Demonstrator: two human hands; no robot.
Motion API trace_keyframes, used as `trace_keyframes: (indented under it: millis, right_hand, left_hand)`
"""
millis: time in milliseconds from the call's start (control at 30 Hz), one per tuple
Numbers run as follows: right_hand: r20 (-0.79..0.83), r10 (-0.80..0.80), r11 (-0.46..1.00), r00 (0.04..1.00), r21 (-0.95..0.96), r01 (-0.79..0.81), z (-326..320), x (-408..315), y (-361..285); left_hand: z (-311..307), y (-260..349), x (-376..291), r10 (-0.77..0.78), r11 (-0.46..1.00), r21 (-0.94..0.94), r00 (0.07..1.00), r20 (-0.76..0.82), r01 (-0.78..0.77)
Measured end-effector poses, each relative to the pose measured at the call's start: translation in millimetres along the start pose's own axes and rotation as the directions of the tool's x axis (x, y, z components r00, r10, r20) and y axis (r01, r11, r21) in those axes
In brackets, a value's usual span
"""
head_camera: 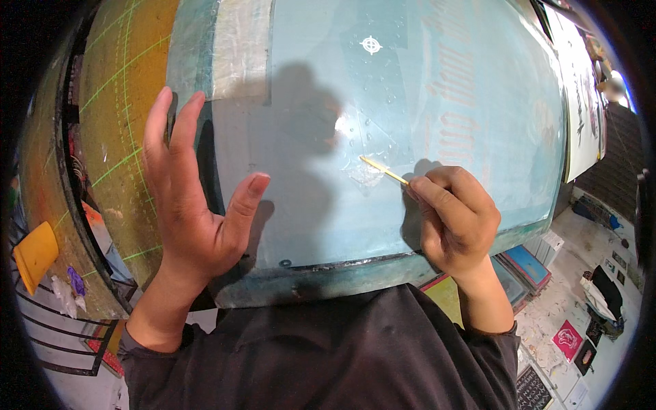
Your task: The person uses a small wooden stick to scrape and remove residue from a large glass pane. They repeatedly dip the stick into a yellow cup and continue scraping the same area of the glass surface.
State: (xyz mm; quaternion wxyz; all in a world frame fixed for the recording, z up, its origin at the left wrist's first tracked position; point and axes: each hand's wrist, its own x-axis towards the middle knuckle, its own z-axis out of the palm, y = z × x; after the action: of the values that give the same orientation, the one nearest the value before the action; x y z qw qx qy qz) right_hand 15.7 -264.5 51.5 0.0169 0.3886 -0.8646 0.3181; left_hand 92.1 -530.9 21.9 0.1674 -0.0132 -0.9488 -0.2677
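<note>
Between the thumb and fingers of my right hand [456, 215] is a thin yellow stick [385, 170]. Its tip meets a small crinkled patch of clear film [367, 177] on a pale blue screen-printing screen [307, 225]. My left hand [189, 205] is spread, thumb and fingers apart, over the screen's left frame edge, and holds nothing. Whether its fingertips touch the frame I cannot tell. A white registration mark [371, 45] shows farther up the mesh. Faint reversed lettering [453, 77] runs along its right part. Clear droplets or bubbles dot the middle, and shadows darken the centre.
Left of the screen lies a yellow-brown board [115, 102] with green grid lines. A yellow card-like piece [36, 256] and purple scrap [76, 281] lie at lower left. Framed screens [530, 266] lean at lower right; printed sheets [584, 102] stand at the right.
</note>
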Motion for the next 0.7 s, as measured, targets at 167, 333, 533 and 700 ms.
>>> trace_keyframes:
  millis: [167,333,533,700]
  right_hand:
    - [0.028,-0.079,0.997,0.996,-0.011,0.079,1.8,7.5,8.3]
    - [0.077,-0.136,0.991,0.988,0.000,0.136,-0.2,8.3,17.1]
    - [0.111,-0.154,0.988,0.982,0.009,0.154,-3.5,19.0,16.0]
    - [0.145,-0.179,0.983,0.973,0.059,0.172,-3.3,21.1,22.2]
  left_hand:
    - [-2.0,0.0,-0.5,-0.017,1.000,-0.016,1.000,0.002,0.017]
    - [-1.5,-1.0,1.2,-0.006,1.000,-0.005,1.000,0.021,0.006]
    - [-2.2,1.4,3.4,0.004,1.000,0.015,0.999,0.040,-0.005]
    - [-1.6,1.4,1.5,0.002,0.998,0.056,0.999,0.048,-0.005]
